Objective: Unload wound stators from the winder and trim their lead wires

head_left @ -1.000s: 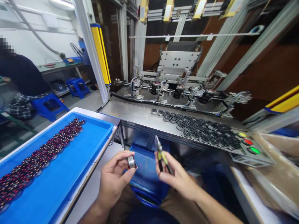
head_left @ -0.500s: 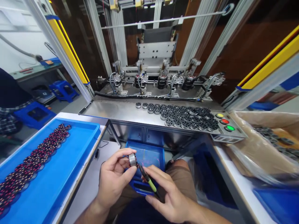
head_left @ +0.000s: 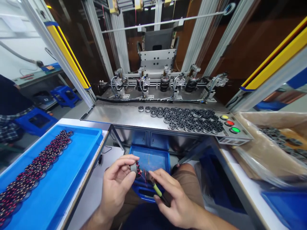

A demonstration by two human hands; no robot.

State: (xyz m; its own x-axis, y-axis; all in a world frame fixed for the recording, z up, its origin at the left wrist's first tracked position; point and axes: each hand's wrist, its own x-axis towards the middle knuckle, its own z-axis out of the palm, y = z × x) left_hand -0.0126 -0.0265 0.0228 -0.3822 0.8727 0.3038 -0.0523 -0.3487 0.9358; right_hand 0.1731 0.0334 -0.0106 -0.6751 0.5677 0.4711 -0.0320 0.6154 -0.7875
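Observation:
A round metal part with red windings is pinched between the thumb and fingers of my left hand, its wound side turned to the right. Thin reddish wires hang from it. My right hand is wrapped round cutters with green-and-black handles. The cutter jaws point up and left, a little to the right of the part; whether they touch the wires is too small to tell.
A blue tray at left holds rows of wound parts. Dark cores cover the steel ledge beside lit buttons. Winding machinery stands behind. A plastic-lined box is at right. A person is at far left.
The part has turned in my left hand, so its red windings and loose wires show more. The cutters have moved slightly right, apart from the part.

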